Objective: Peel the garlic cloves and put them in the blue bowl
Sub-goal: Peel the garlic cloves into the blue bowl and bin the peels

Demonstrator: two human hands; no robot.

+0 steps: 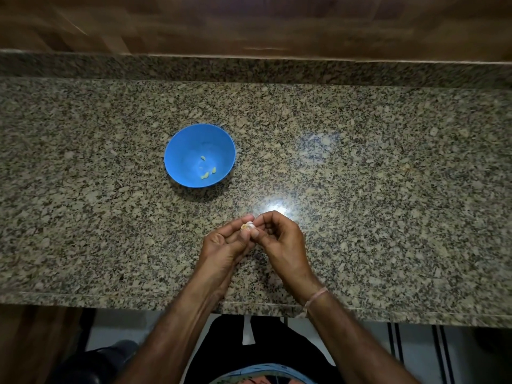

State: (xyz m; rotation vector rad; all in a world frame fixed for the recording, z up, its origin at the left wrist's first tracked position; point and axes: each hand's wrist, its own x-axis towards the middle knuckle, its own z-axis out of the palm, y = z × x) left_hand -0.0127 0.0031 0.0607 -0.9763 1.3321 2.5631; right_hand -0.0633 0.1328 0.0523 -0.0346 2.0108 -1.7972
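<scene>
On the left sits the round blue plastic bowl, upright on the speckled granite countertop, with a few peeled pale-yellow garlic cloves lying apart in its bottom. It stands within easy reach, up and to the left of the hands, likely so that each finished clove can be dropped in with a short move.

Nearer the counter's front edge, the left hand is turned palm-up, its fingers curled to cradle the small whitish garlic piece at the fingertips; this reads as the steadying hold. The garlic is raised slightly over the counter, between the two hands and well apart from the bowl. A brownish patch shows on its left end, probably skin or the root end.

The right hand meets it from the other side, thumb and forefinger pinching the garlic, apparently to pick at the skin. A pink thread band circles that wrist.

A bright glare lies on the stone just beyond the hands. Nothing stands between hands and bowl. A brown wooden wall panel runs behind the counter.
</scene>
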